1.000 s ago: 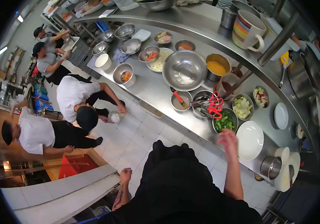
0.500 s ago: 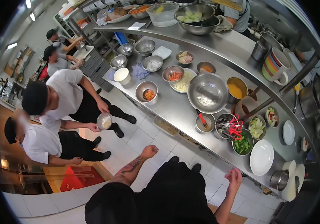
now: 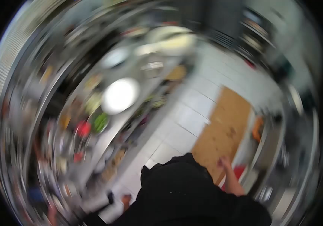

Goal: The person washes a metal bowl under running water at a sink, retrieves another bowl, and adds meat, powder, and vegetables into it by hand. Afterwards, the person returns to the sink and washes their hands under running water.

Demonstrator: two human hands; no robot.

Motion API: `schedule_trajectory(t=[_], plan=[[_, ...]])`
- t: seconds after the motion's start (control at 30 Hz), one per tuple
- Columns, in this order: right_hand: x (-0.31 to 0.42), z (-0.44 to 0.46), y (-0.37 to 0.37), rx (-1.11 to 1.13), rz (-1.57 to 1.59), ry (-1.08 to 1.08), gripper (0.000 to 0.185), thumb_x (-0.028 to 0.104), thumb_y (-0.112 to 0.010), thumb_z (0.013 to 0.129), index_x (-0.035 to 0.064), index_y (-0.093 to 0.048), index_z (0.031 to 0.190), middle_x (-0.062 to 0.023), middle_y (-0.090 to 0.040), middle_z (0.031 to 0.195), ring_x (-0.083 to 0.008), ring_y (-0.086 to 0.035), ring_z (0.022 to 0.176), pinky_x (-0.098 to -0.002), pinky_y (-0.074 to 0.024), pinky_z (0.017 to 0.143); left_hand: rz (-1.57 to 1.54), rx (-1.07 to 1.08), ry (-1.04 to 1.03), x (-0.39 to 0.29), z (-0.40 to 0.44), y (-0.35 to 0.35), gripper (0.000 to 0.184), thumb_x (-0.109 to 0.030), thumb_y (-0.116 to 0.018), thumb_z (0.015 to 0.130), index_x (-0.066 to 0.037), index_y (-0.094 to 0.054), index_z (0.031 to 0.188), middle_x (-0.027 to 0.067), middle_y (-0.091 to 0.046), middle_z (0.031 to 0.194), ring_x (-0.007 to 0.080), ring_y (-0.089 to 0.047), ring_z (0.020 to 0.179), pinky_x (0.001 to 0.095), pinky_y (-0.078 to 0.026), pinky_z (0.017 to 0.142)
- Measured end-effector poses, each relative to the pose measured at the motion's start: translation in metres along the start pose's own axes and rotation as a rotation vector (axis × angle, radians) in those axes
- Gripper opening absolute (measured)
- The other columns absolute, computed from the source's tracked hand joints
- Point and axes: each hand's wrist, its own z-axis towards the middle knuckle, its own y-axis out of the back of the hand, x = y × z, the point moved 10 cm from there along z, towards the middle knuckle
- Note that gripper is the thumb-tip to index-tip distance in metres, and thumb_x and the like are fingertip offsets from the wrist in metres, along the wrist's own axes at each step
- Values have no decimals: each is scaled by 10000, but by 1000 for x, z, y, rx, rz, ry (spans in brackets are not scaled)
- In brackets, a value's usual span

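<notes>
Motion smears most of the head view. My right hand [image 3: 223, 162] hangs low to the right of my dark clothing, over the brown floor mat [image 3: 225, 128]. Its fingers are too blurred to make out, and I see nothing in it. What looks like my left hand [image 3: 126, 200] shows only in part, low beside my clothing, and its fingers are not clear. Both hands are apart from the steel counter [image 3: 112, 130]. On that counter stand a white plate [image 3: 120, 96] and a bowl of chopped greens [image 3: 100, 122].
Red handles [image 3: 83, 129] show beside the greens. A paler dish [image 3: 115, 57] and a steel pot [image 3: 153, 67] stand toward the counter's far end. Pale floor tiles [image 3: 176, 126] run between counter and mat. Shelves and equipment line the right side, with an orange object [image 3: 258, 129] there.
The view has swung quickly to the right, so the counter now lies on the left and the co-workers no longer show clearly. The brown mat has come into fuller view. My hands hang lower and blurred.
</notes>
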Motion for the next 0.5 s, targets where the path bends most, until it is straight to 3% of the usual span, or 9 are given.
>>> schedule_trajectory(t=[0.03, 0.07, 0.17, 0.23, 0.33, 0.37, 0.5], plan=[[-20, 6, 30, -15, 72, 83, 255, 259, -521, 955, 29, -581, 861, -108, -625, 719, -226, -631, 590, -352, -527, 470, -39, 2, -338, 26, 29, -5, 302, -348, -611, 822, -48, -644, 808, 139, -646, 746, 294, -622, 718, 437, -498, 674], [-23, -14, 60, -113, 180, 18, 243, 246, -523, 955, 21, -581, 883, -106, -632, 741, -210, -629, 593, -340, -514, 458, -87, 16, -662, -28, -1, -1, 292, -339, -610, 823, -50, -637, 802, 133, -639, 735, 285, -615, 705, 431, -491, 666], [1, -93, 122, -402, 494, 3, 182, 201, -572, 930, 27, -606, 968, -78, -652, 788, -148, -626, 616, -292, -527, 527, -295, 137, -1492, -179, -178, -6, 262, -314, -608, 826, -55, -618, 783, 114, -619, 704, 260, -591, 668, 414, -471, 642], [-8, -118, 147, -499, 781, -3, 184, 213, -589, 909, 44, -630, 969, -64, -645, 783, -130, -602, 568, -274, -502, 486, -486, 272, -1909, -225, -313, -11, 244, -296, -607, 828, -59, -606, 771, 102, -605, 683, 243, -576, 643, 402, -457, 627], [-15, -145, 174, -576, 864, 6, 183, 218, -600, 924, 49, -620, 989, -59, -662, 830, -118, -626, 630, -264, -529, 558, -14, 760, -2009, -270, -464, -94, 249, -273, -616, 805, -48, -581, 704, 110, -583, 626, 249, -559, 587, 408, -438, 579], [-18, -147, 185, -605, 859, 39, 190, 223, -595, 927, 46, -620, 992, -55, -662, 833, -113, -626, 638, -258, -529, 565, 187, 830, -2043, -281, -513, -117, 254, -265, -619, 797, -44, -572, 682, 113, -575, 608, 251, -554, 568, 410, -431, 563], [-27, -178, 234, -810, 915, 42, 181, 208, -583, 937, 41, -627, 990, -40, -657, 832, -94, -617, 651, -250, -528, 582, 470, 762, -2276, -354, -735, -161, 284, -234, -631, 767, -30, -539, 593, 124, -546, 532, 258, -531, 494, 418, -406, 500]])
